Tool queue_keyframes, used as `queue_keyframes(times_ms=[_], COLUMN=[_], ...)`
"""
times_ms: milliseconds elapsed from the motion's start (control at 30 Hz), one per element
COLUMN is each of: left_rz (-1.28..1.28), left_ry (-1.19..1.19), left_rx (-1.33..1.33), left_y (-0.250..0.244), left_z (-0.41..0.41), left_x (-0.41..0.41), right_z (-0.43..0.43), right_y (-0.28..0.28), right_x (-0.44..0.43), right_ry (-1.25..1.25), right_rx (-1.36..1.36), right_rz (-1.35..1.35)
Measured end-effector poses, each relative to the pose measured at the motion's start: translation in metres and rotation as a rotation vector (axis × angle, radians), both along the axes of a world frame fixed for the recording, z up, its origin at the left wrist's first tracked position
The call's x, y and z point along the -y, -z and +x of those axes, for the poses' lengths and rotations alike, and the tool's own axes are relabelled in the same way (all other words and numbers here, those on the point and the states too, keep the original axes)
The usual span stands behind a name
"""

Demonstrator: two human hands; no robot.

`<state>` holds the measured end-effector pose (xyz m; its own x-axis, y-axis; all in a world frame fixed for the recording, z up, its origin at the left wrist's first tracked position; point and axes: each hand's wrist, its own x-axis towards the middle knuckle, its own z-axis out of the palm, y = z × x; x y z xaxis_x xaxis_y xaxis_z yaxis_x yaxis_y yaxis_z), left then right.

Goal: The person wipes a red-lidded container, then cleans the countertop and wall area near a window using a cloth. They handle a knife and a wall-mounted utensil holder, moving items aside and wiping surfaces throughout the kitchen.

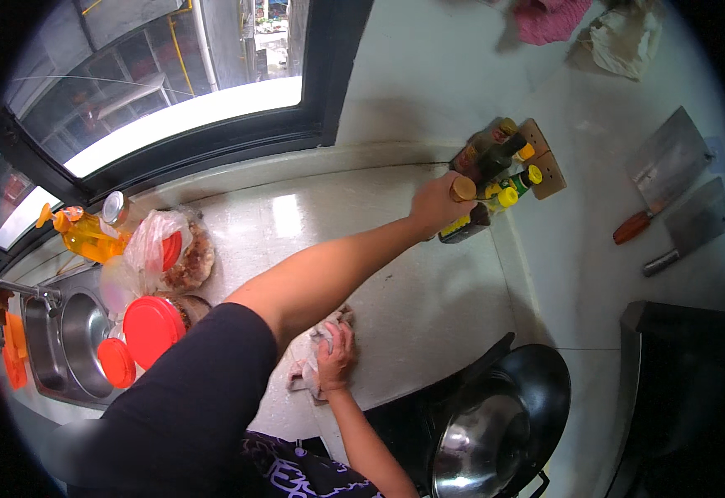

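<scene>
My left hand (438, 202) reaches across to the far right corner of the counter, its fingers around the neck of a dark bottle with a brown cap (462, 188). Beside it stands a cluster of sauce bottles, among them one with a yellow cap (508, 197) and a dark glass one (496, 159). Nearer my body, my right hand (336, 356) presses on a crumpled cloth (310, 372) on the light countertop (393, 305). The held bottle's base is partly hidden, so whether it touches the counter is unclear.
A black wok (546, 386) with a shiny metal lid or bowl sits at lower right. Two cleavers (667, 159) are on the right wall. Red-lidded jars (154, 332), a plastic bag (154, 246) and a yellow pump bottle (91, 239) crowd the left, near a steel sink (42, 358).
</scene>
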<state>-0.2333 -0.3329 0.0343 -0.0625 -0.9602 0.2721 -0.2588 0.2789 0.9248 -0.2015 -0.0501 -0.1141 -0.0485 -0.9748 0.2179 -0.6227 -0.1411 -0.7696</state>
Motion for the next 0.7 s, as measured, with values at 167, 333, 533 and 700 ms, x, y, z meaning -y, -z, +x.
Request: queue_keyframes(times_ms=[167,333,533,700], left_rz=[0.02,0.094,0.113,0.066], left_ry=[0.039,-0.036,-0.177,-0.22], left_rx=[-0.044,0.084,0.23,0.223], left_y=[-0.028,-0.033,-0.015,-0.009], left_z=[0.077,0.17,0.253,0.279], left_x=[-0.037,-0.089,-0.135,-0.153], right_z=[-0.007,-0.018,0.005,0.072], right_y=[-0.005,-0.04,-0.151,-0.195], right_x=[0.001,0.004,0.041,0.082], right_ry=[-0.021,0.359,0.193,-0.104], right_rx=[0.021,0.478,0.822,0.712], right_rz=[0.12,0.372,0.209,0.049])
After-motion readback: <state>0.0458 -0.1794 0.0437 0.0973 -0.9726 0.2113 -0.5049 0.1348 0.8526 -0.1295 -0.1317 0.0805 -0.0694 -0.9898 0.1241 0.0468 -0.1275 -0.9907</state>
